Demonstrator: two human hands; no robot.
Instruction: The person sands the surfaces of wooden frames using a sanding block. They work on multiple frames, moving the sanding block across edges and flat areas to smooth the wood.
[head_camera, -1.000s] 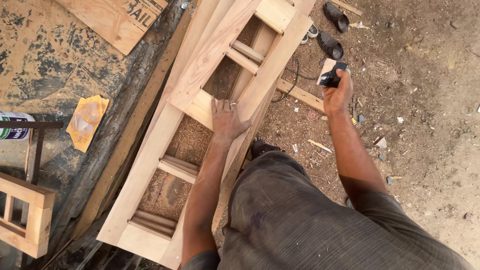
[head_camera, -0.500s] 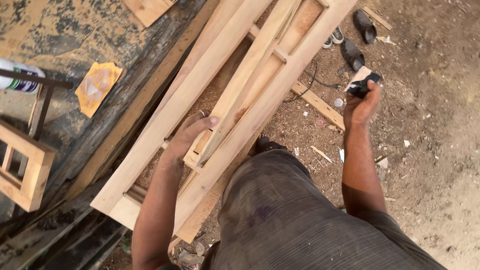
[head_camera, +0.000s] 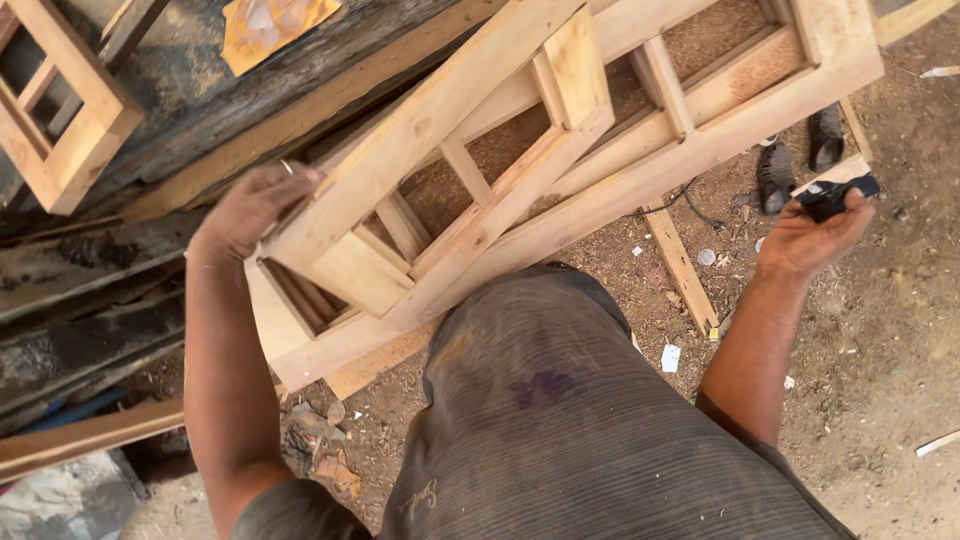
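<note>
Pale raw timber fills the left hand (head_camera: 255, 205), whose fingers curl over the near end rail of a long slatted wooden frame (head_camera: 520, 170) running from nine o'clock up to two o'clock, tipped on edge; the right hand (head_camera: 805, 240) at three o'clock is closed round a small black tool (head_camera: 830, 195). Stiff, rough-sawn and probably heavy, the frame looks best gripped by its outer rails, not the thin cross slats. Beyond lie sawdusty ground (head_camera: 880, 340), dark sandals (head_camera: 800, 155), and a smaller frame (head_camera: 60, 110) at ten o'clock.

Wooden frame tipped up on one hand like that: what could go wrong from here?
The left hand alone holds the wooden frame at one end rail, so it might twist or slip. The right hand is busy holding a small dark tool. The cable and sandals beneath could get struck.
</note>
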